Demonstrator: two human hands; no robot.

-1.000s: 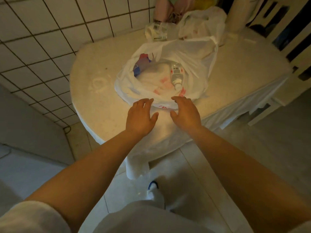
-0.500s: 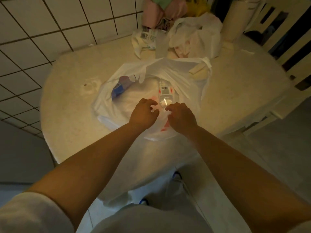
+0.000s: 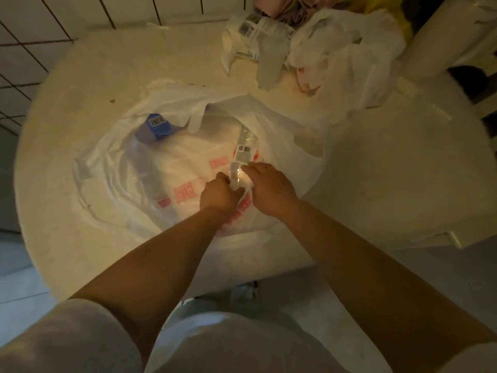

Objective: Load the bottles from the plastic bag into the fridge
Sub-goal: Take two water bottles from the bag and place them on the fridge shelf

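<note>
A white plastic bag (image 3: pixel 129 162) with red print lies open on the round table (image 3: pixel 390 179). Inside it lies a clear bottle (image 3: pixel 243 152) with a white barcode label, its neck end pointing toward me. My left hand (image 3: pixel 219 195) and my right hand (image 3: pixel 270 187) both reach into the bag and grip the bottle's near end, fingers curled around it from either side. A second bottle with a blue label (image 3: pixel 157 127) lies at the bag's far left, partly under a fold of plastic.
More crumpled white bags (image 3: pixel 347 57) and a labelled clear package (image 3: pixel 255 30) sit at the table's far side. A tall white cylinder (image 3: pixel 441 41) stands at the far right. A tiled wall (image 3: pixel 27 49) is on the left.
I have stepped closer over the table. Both hands moved from the bag's near rim into the bag and closed around the clear bottle's near end.
</note>
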